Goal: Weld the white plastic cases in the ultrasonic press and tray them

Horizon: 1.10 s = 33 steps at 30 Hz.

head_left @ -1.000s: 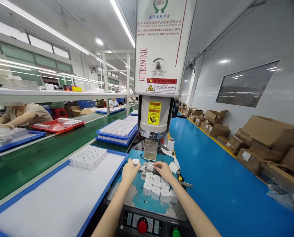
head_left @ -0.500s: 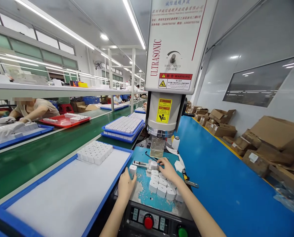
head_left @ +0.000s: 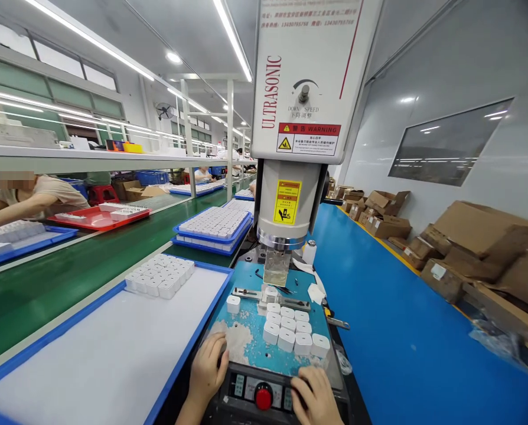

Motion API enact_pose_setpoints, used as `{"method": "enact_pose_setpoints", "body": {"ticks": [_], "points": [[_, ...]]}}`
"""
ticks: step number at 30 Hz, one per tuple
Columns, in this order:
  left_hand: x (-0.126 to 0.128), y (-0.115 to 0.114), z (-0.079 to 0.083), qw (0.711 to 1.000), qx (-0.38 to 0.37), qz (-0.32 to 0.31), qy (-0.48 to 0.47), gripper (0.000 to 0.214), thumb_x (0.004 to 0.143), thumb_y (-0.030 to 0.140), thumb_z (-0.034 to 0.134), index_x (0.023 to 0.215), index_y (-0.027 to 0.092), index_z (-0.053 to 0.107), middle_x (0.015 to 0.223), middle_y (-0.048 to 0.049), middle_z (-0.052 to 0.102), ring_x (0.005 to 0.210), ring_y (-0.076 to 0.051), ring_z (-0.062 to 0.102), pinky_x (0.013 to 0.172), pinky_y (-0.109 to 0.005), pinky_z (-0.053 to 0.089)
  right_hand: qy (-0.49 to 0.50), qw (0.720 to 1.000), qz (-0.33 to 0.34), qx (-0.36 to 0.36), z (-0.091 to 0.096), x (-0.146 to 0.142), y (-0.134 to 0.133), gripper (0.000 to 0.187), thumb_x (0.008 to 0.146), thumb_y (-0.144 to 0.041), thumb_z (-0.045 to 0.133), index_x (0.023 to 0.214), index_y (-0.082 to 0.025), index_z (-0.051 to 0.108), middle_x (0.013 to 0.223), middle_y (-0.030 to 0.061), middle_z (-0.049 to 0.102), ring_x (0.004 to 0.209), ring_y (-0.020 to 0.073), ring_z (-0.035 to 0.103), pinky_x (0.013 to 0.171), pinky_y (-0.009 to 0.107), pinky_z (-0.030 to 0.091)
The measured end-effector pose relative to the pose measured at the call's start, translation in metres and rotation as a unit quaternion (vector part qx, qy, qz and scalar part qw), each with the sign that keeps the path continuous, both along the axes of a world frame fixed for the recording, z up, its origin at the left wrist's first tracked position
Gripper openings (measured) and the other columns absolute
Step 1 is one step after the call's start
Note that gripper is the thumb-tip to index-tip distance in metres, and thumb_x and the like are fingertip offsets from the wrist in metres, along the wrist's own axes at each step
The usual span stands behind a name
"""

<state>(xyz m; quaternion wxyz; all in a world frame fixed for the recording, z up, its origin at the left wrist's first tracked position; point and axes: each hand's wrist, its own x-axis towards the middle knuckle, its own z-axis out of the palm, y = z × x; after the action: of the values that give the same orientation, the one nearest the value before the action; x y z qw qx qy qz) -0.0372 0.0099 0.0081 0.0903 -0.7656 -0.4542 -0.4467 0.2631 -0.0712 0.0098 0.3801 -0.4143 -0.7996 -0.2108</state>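
Both hands sit low at the front of the ultrasonic welding machine, the left hand (head_left: 208, 366) at the left end of its control panel (head_left: 257, 386) and the right hand (head_left: 315, 394) over the right end. Fingers on each are loosely bent, a little apart, and no housing shows in either; what lies beneath the right palm is hidden, so I cannot tell whether it presses anything. Between the two hands is a red button (head_left: 263, 396). Just ahead of the right hand, a cluster of white plastic housings (head_left: 286, 339) stands in close rows on the worn teal work plate (head_left: 255, 351). One lone housing (head_left: 233, 304) stands on the plate ahead of the left hand. Farther off, between the hands' lines, another housing (head_left: 271, 293) appears seated in the metal fixture (head_left: 246, 293), below the welding horn (head_left: 276, 268); from this angle, contact between them is hard to judge. To the left hand's left lies a blue-rimmed tray (head_left: 113, 348), with grouped housings (head_left: 160, 275) at its far end.
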Motion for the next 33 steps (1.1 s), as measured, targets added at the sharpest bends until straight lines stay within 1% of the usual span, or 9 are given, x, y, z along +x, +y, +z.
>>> {"method": "enact_pose_setpoints", "body": {"ticks": [3, 7, 10, 13, 19, 25, 29, 31, 33], "points": [[0.0, -0.003, 0.007, 0.999, -0.033, -0.002, -0.001, 0.017, 0.088, 0.021, 0.044, 0.091, 0.02, 0.061, 0.1, -0.0072, 0.067, 0.1, -0.02, 0.062, 0.084, -0.03, 0.051, 0.075, 0.996, -0.031, -0.048, 0.018, 0.02, 0.007, 0.019, 0.08, -0.015, 0.052, 0.097, -0.022, 0.057, 0.091, 0.008, 0.06, 0.081, 0.021, 0.059, 0.071, 0.035, 0.05], [0.006, -0.006, 0.016, 0.996, -0.076, 0.036, -0.026, 0.018, 0.09, 0.025, 0.043, 0.093, 0.022, 0.06, 0.097, -0.0057, 0.067, 0.095, -0.02, 0.062, 0.081, -0.031, 0.051, 0.168, 0.969, -0.103, -0.151, 0.039, 0.059, 0.019, 0.018, 0.085, -0.025, 0.05, 0.102, -0.025, 0.058, 0.111, 0.01, 0.059, 0.104, 0.0256, 0.057, 0.084, 0.04, 0.051], [0.017, -0.005, 0.021, 0.992, -0.099, 0.067, -0.052, 0.019, 0.091, 0.029, 0.043, 0.09, 0.021, 0.06, 0.091, -0.0057, 0.066, 0.088, -0.021, 0.062, 0.076, -0.033, 0.05, 0.188, 0.945, -0.095, -0.251, 0.045, 0.078, 0.024, 0.019, 0.087, -0.031, 0.048, 0.101, -0.025, 0.059, 0.116, 0.0084, 0.06, 0.11, 0.0244, 0.057, 0.088, 0.038, 0.051], [0.032, 0.0, 0.028, 0.989, -0.119, 0.04, -0.082, 0.021, 0.091, 0.029, 0.04, 0.09, 0.02, 0.059, 0.092, -0.0066, 0.065, 0.09, -0.021, 0.061, 0.081, -0.035, 0.049, 0.199, 0.927, -0.068, -0.311, 0.044, 0.085, 0.025, 0.022, 0.088, -0.036, 0.048, 0.102, -0.025, 0.062, 0.114, 0.007, 0.064, 0.106, 0.0223, 0.061, 0.087, 0.034, 0.052], [0.071, 0.027, 0.043, 0.97, -0.209, -0.019, -0.125, 0.027, 0.09, 0.027, 0.036, 0.097, 0.019, 0.06, 0.103, -0.0086, 0.063, 0.098, -0.021, 0.061, 0.086, -0.037, 0.05, 0.271, 0.916, -0.073, -0.287, 0.028, 0.09, 0.022, 0.027, 0.085, -0.044, 0.053, 0.099, -0.027, 0.068, 0.113, 0.0063, 0.067, 0.104, 0.0249, 0.063, 0.087, 0.035, 0.054], [0.098, 0.072, 0.057, 0.962, -0.251, -0.014, -0.104, 0.033, 0.084, 0.019, 0.037, 0.105, 0.016, 0.063, 0.11, -0.0091, 0.064, 0.099, -0.018, 0.062, 0.085, -0.032, 0.05, 0.447, 0.843, -0.11, -0.278, 0.014, 0.104, 0.006, 0.035, 0.076, -0.05, 0.063, 0.097, -0.023, 0.069, 0.11, 0.0083, 0.068, 0.099, 0.027, 0.066, 0.079, 0.03, 0.057], [0.114, 0.091, 0.073, 0.956, -0.283, 0.012, -0.073, 0.035, 0.088, 0.034, 0.041, 0.105, 0.014, 0.065, 0.108, -0.0109, 0.067, 0.101, -0.02, 0.062, 0.085, -0.03, 0.047, 0.509, 0.805, -0.122, -0.279, 0.01, 0.117, 0.003, 0.04, 0.073, -0.051, 0.066, 0.101, -0.022, 0.067, 0.114, 0.0086, 0.066, 0.104, 0.0292, 0.063, 0.079, 0.031, 0.057], [0.125, 0.097, 0.081, 0.953, -0.299, 0.029, -0.048, 0.039, 0.086, 0.042, 0.044, 0.098, 0.014, 0.067, 0.1, -0.0122, 0.069, 0.097, -0.022, 0.063, 0.082, -0.029, 0.046, 0.519, 0.8, -0.128, -0.272, 0.014, 0.121, 0.01, 0.042, 0.073, -0.052, 0.065, 0.102, -0.022, 0.066, 0.116, 0.0088, 0.066, 0.105, 0.0295, 0.062, 0.081, 0.033, 0.057], [0.138, 0.102, 0.089, 0.949, -0.312, 0.052, -0.018, 0.04, 0.082, 0.047, 0.052, 0.091, 0.012, 0.068, 0.094, -0.0146, 0.07, 0.094, -0.025, 0.064, 0.079, -0.03, 0.045, 0.512, 0.809, -0.123, -0.262, 0.022, 0.122, 0.022, 0.042, 0.074, -0.052, 0.064, 0.102, -0.022, 0.066, 0.117, 0.0092, 0.065, 0.106, 0.0292, 0.062, 0.084, 0.034, 0.055]]}}
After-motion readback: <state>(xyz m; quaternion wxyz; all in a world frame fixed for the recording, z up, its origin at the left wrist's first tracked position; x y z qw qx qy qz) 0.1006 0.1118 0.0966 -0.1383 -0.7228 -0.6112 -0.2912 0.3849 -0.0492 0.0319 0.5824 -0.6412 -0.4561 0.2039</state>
